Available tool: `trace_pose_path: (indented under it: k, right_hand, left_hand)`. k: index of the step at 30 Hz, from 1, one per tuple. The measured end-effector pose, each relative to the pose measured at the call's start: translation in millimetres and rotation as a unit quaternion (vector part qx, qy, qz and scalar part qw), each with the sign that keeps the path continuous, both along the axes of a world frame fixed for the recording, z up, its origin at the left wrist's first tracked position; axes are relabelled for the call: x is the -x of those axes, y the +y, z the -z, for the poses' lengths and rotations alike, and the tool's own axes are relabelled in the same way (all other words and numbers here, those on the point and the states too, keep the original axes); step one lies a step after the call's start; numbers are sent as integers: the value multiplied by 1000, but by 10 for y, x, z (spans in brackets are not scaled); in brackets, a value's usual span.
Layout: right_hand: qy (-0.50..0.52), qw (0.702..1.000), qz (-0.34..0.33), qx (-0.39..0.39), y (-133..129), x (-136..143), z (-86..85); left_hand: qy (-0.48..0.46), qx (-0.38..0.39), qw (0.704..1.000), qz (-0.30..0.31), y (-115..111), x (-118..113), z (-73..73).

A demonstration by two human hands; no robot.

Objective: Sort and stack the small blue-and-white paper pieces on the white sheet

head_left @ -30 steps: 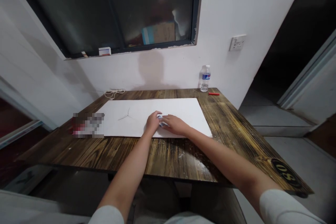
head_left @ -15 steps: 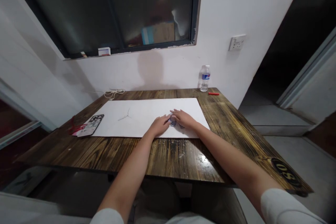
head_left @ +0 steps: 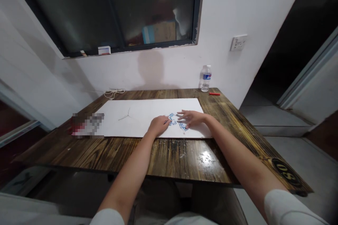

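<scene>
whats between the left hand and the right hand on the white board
Blue shapes lie on the white board between the left hand and right hand, as the head view shows.

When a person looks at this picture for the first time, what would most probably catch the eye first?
Probably the long white board lying on the wooden table, with small blue pieces between the left hand and the right hand. Next, perhaps the clear bottle standing near the wall, with a red stick lying beside it.
</scene>
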State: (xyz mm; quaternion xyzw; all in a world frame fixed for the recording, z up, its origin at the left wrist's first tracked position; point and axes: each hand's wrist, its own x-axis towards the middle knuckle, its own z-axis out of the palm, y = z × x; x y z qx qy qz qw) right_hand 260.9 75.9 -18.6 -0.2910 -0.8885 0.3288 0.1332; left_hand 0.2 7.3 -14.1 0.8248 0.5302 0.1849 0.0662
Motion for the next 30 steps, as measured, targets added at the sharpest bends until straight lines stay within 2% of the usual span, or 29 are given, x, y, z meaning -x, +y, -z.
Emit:
trace_pose_path:
  k: [2,5,8,11,17,20,23,25,30]
  right_hand:
    - [-7,999,23,-37,-16,84,56]
    - [-7,994,67,-87,-60,274,158]
    - [-24,983,143,-111,-117,447,229]
    - [-12,978,179,-109,-136,517,261]
    - [98,976,184,-59,-16,346,290]
    - [103,965,221,-97,62,179,308]
    - [80,979,157,-103,119,24,318]
    - [77,987,108,-91,129,-37,312]
    - [63,987,91,-118,66,1,267]
  left_hand:
    - [8,2,1000,-1,11,5,12]
    - [43,30,997,58,8,-8,10]
    - [62,68,990,110,-14,-28,-7]
    - [45,91,985,139,-26,-28,-28]
    - [-38,85,979,179,6,17,-44]
    - [-69,106,977,169,-10,15,-62]
    - [-83,128,973,172,-52,-5,-96]
    - [-90,144,965,198,-76,-20,-113]
    - [-52,140,952,266,-90,-71,-101]
